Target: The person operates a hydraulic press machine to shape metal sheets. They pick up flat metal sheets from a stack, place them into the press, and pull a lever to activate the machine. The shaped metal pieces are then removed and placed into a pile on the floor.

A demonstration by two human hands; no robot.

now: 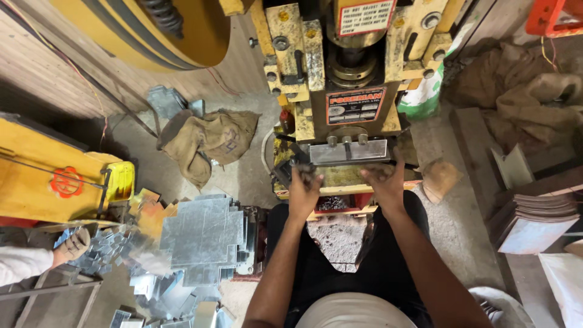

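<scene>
With the left hand (pixel 303 185) curled closed on a small dark metal piece (pixel 302 165) at the press bed (pixel 340 176), 12 o'clock from the lap, and the right hand (pixel 384 181) half-open beside it, keep fingers clear of the steel ram block (pixel 347 150).

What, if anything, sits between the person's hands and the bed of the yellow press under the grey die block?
Nothing visible does. The left hand and right hand are already at the press bed, just below the die block; what the fingers grip is unclear.
</scene>
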